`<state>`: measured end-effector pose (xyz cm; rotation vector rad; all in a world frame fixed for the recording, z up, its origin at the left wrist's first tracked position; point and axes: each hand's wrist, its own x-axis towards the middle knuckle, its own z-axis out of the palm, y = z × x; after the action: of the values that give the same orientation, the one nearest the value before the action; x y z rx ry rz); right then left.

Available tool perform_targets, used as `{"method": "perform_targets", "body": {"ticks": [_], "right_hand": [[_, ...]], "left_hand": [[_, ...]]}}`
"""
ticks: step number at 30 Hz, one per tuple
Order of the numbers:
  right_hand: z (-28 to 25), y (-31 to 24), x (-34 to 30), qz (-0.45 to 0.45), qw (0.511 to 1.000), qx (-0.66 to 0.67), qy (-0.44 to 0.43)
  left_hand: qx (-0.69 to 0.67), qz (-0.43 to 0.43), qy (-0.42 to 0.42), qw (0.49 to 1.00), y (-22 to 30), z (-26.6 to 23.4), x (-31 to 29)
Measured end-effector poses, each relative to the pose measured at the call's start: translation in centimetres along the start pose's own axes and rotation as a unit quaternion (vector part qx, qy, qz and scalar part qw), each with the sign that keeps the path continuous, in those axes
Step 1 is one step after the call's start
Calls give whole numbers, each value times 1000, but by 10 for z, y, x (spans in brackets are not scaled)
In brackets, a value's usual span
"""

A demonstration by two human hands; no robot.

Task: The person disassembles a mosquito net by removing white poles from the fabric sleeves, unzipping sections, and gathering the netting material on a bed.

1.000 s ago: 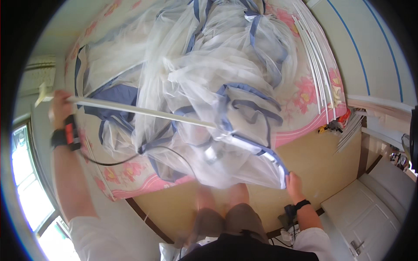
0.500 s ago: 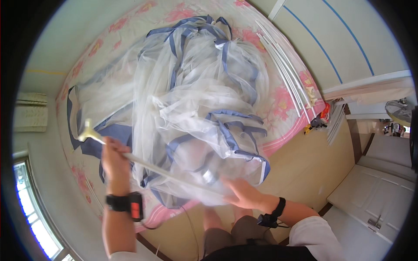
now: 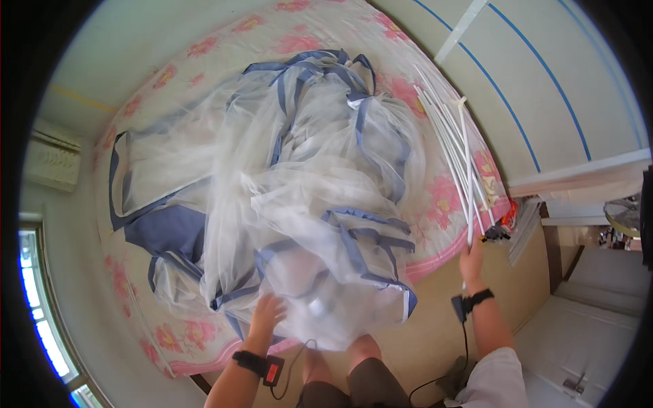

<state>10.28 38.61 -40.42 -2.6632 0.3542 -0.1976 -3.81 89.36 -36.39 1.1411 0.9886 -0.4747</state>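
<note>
A heap of sheer white mosquito netting [image 3: 306, 149] with blue-grey fabric edging lies across the bed. At the near edge of the heap is my left hand [image 3: 269, 316], its fingers loosely spread against or just over the netting; contact is hard to tell. Off to the right, my right hand [image 3: 471, 262] is closed round the near end of a white pole [image 3: 465, 156]. This pole has a cream-coloured connector [image 3: 462, 102] at its far end. It slants over a bundle of loose white poles [image 3: 445, 136] on the bed's right side.
The bed has a white and pink floral sheet [image 3: 449, 194]. Beyond its right side runs a pale wall panel [image 3: 517, 75] with blue stripes. A red and black bundle [image 3: 505, 221] sits by the bed corner. White cabinets [image 3: 588, 319] stand at the right, a window [image 3: 44, 306] at the left.
The pole has swung from across my body to the right, over the other poles. My left hand has let go of it and moved to the netting; my right hand holds it.
</note>
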Motion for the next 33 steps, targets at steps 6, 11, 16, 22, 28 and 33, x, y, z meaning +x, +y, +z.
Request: {"method": "perform_targets", "body": {"ticks": [6, 11, 16, 22, 28, 33], "right_hand": [[71, 38, 138, -36, 994, -87, -46], [99, 55, 173, -78, 992, -81, -50], [99, 10, 169, -91, 984, -149, -42], [153, -168, 103, -343, 918, 49, -193], [194, -333, -7, -516, 798, 58, -304], [225, -405, -89, -536, 754, 77, -371]], "left_hand": [[91, 2, 130, 987, -50, -23, -16], [127, 2, 175, 976, -79, -29, -28], [193, 14, 177, 965, -123, -43, -26], [312, 97, 170, 930, -155, -52, -27], [227, 53, 214, 949, -110, -72, -42], [121, -26, 257, 959, -70, -159, -23]]}}
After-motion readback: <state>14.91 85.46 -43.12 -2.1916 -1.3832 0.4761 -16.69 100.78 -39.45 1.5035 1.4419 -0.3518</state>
